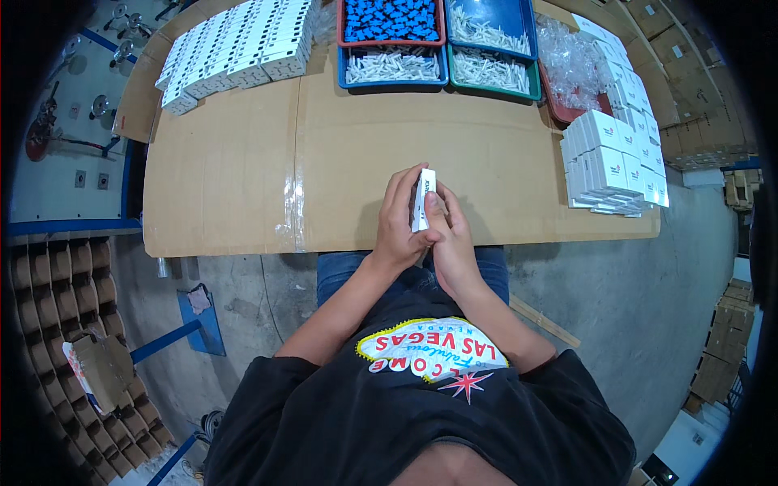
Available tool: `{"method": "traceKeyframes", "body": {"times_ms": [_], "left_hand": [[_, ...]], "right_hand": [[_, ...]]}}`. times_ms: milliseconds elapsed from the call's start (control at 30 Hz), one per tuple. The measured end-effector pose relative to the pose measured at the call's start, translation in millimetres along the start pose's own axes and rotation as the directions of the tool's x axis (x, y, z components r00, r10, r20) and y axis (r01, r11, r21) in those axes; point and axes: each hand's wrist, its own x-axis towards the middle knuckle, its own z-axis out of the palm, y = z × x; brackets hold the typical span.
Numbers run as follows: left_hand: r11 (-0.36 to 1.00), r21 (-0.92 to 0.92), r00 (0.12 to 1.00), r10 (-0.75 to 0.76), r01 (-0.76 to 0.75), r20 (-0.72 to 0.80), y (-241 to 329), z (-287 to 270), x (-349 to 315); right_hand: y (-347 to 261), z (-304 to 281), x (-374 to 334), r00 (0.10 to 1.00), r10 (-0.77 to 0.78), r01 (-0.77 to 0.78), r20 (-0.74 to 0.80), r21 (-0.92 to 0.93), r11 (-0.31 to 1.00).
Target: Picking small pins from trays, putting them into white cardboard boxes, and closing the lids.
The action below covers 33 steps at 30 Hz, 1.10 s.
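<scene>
A small white box (pixel 425 198) with dark print along its narrow side stands on edge between my two hands, over the near part of the cardboard-covered table. My left hand (pixel 397 219) wraps its left side, fingers pointing away from me and thumb reaching across the near end. From the right, my right hand (pixel 450 235) closes on the same box with its thumb and fingers along the side. Both palms partly hide the box, so its broad faces cannot be made out.
Stacked white boxes stand in rows far left (pixel 243 49) and in a pile at right (pixel 612 162). Trays at the back hold blue pieces (pixel 392 19) and white slender pieces (pixel 393 66). Clear plastic bags (pixel 571 61) fill a red tray beside the right pile. The cardboard sheet (pixel 219 178) covers the table.
</scene>
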Motion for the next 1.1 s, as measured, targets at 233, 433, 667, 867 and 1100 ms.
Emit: {"method": "traceKeyframes", "body": {"times_ms": [233, 433, 667, 867, 1100], "left_hand": [[0.995, -0.011, 0.987, 0.098, -0.1, -0.124, 1.4, 1.8, -4.4], [0.983, -0.036, 0.964, 0.167, -0.178, -0.206, 3.9, 4.6, -8.1], [0.949, -0.109, 0.924, 0.257, -0.297, -0.282, 11.5, 9.7, -7.6], [0.934, -0.343, 0.93, -0.209, 0.099, -0.303, 13.6, 9.4, 6.4], [0.131, -0.896, 0.656, -0.727, 0.424, 0.204, 6.8, -13.3, 13.3]], "right_hand": [[6.7, -5.5, -9.4, 0.979, -0.176, 0.202, 0.105, -0.346, 0.916], [4.6, -3.0, -23.0, 0.954, -0.256, 0.299, 0.157, -0.419, 0.857], [6.8, -2.1, -35.2, 0.929, -0.326, 0.369, 0.175, -0.372, 0.852], [-3.7, -10.9, -6.7, 0.924, -0.284, 0.371, 0.255, -0.43, 0.823], [-24.1, -42.2, 7.4, 0.864, -0.228, 0.5, 0.449, -0.718, 0.484]]}}
